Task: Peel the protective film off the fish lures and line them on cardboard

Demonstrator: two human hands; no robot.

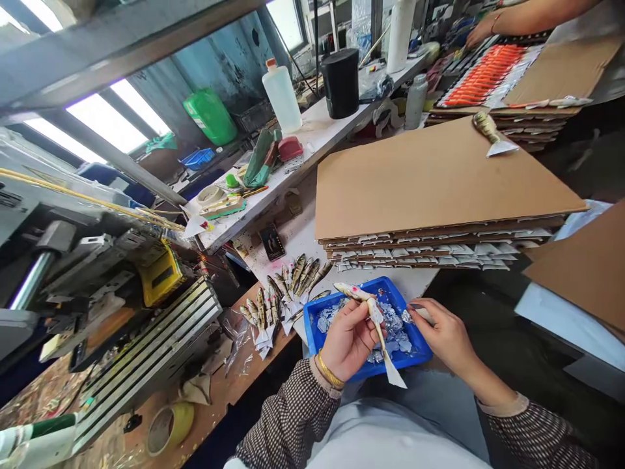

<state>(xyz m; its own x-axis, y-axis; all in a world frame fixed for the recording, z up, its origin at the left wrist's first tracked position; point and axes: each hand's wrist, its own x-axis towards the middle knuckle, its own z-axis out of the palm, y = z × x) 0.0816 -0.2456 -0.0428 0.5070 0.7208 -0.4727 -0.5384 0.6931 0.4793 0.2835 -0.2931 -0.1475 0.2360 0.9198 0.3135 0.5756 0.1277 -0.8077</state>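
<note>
My left hand (347,337) is closed around a fish-shaped lure (375,316), pale on the side facing me, with red marks near its head and a white tail piece pointing down toward me. Just to the right, my right hand (446,332) grips a small knife-like tool (426,315) with a pale handle; its exact kind is unclear. A bit of silver shows at those fingertips. Both hands are over a blue tray (424,348) holding crumpled silver foil scraps. Left of the tray lie several brown-striped fish lures (299,273) with white tails.
Stacked cardboard sheets (415,182) with white tails between layers stand ahead, one lure (487,130) on top. A shelf (263,202) carries a clear bottle (282,98) and black container (340,85). Machinery (146,365) is at left. Another person's arm (532,19) reaches over orange lures (488,75).
</note>
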